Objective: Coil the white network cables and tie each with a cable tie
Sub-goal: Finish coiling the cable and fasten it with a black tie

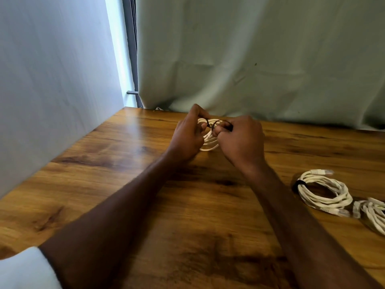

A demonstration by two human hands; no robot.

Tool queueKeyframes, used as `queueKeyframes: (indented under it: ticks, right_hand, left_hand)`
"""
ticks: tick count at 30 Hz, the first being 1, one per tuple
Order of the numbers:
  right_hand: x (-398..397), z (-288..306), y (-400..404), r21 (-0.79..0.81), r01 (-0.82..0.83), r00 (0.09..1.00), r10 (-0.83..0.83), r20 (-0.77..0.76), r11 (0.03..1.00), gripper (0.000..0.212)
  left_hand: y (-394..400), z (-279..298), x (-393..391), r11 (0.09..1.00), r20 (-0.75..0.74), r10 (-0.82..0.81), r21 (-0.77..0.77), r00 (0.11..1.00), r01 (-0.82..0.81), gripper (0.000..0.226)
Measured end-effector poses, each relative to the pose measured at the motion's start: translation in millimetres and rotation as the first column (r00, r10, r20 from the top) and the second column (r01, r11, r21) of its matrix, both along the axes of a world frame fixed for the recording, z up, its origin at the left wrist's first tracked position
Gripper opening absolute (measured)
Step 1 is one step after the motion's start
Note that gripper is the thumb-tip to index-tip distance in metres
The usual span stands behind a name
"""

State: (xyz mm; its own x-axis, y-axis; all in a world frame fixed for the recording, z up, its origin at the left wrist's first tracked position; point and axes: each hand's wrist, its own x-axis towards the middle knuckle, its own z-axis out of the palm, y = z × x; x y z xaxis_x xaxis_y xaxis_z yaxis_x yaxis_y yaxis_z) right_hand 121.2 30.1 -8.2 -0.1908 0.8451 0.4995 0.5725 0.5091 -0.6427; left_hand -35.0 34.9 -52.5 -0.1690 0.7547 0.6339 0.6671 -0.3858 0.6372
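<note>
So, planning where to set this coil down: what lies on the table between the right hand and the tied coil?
Head view: only bare wooden table between right hand and tied coil.

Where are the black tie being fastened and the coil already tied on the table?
black tie [216, 122], head view, on its thin loop between the hands.
tied coil [325, 190], head view, on its white strands right of the black band.

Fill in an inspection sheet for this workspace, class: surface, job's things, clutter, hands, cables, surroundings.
Surface: wooden table, glossy.
Job's things: white coil held above the table; black tie looped at its top.
Clutter: nothing seen.
Hands: left hand and right hand both grip the coil and tie.
Cables: tied coil lies at right with a black band; second coil beside it, cut off by the frame.
Surroundings: pale curtain behind, white wall left.
</note>
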Motion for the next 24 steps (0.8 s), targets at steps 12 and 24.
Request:
queueKeyframes:
  ticks: [12, 24]
  right_hand:
    - [16.9, 9.8, 15.9, -0.133, -0.033, 0.894, -0.031, -0.447, 0.991, 0.021]
    - [44.5, 0.2, 42.6, -0.451, -0.251, 0.756, -0.117, -0.644, 0.857, 0.023]
  left_hand:
    - [-15.4, 13.2, 12.3, 0.975, -0.166, -0.205, -0.122, 0.965, 0.186, 0.013]
    - [-27.8, 30.9, 41.5, 0.828, 0.013, -0.554, -0.097, 0.832, 0.553, 0.034]
